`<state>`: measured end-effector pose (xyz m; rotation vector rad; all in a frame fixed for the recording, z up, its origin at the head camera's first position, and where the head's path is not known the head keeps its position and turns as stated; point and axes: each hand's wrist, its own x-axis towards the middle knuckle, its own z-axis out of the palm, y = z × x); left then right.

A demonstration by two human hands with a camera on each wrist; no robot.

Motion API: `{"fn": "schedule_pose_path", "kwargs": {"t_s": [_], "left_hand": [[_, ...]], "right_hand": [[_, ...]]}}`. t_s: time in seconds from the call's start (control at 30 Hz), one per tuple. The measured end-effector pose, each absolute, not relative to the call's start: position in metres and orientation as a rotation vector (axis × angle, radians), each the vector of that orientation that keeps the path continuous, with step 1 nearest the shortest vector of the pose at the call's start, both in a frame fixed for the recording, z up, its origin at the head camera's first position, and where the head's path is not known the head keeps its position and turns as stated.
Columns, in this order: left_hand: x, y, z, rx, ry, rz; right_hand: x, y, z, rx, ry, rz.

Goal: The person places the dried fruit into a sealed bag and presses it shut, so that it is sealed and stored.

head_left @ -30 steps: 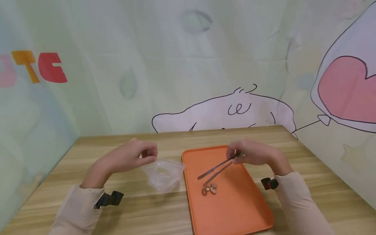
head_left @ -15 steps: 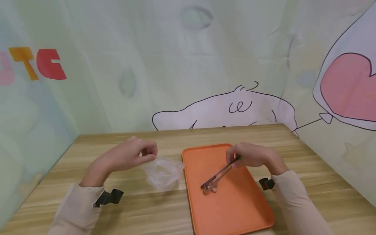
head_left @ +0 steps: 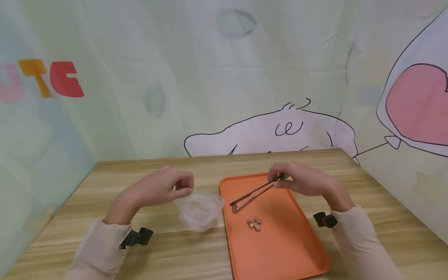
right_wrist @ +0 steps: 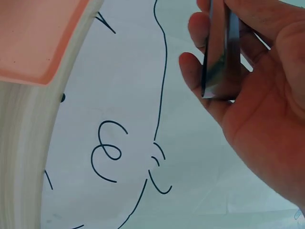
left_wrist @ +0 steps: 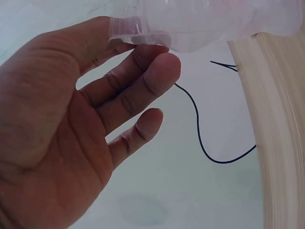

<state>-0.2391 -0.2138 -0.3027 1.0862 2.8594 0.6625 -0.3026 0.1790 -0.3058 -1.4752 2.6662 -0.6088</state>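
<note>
My left hand (head_left: 155,189) pinches the rim of a clear plastic bag (head_left: 200,217) between thumb and fingertips, and the bag hangs beside the tray's left edge. In the left wrist view the bag (left_wrist: 200,24) covers part of the thumb and index finger. My right hand (head_left: 303,179) grips metal tongs (head_left: 261,189) near their joined end, also seen as a shiny band (right_wrist: 223,57) in the right wrist view. A small brown nut-like piece (head_left: 234,209) sits between the tongs' toothed tips, near the bag. Several similar pieces (head_left: 257,227) lie together on the orange tray (head_left: 276,252).
The wood-grain table (head_left: 182,256) carries the tray right of centre. A printed cloth backdrop (head_left: 210,77) closes off the back and both sides. Dark straps (head_left: 137,238) are on both wrists.
The tongs came down onto the cluster, closed on one brown piece, then lifted up and left toward the bag with it. The left hand has kept its hold on the bag.
</note>
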Motion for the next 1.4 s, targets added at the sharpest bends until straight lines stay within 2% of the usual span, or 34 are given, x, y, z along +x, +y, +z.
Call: {"fn": "schedule_pose_path", "kwargs": {"t_s": [0.23, 0.5, 1.4], "left_hand": [[-0.239, -0.207, -0.305, 1.122, 2.852, 0.637], [-0.24, -0.199, -0.309, 1.158, 2.842, 0.628], [-0.236, -0.209, -0.3, 1.088, 2.878, 0.66]], "right_hand": [[-0.292, 0.166, -0.298, -1.529, 2.743, -0.688], [-0.287, 0.146, -0.306, -1.672, 2.791, -0.662], [-0.303, 0.195, -0.309, -1.295, 2.576, -0.54]]}}
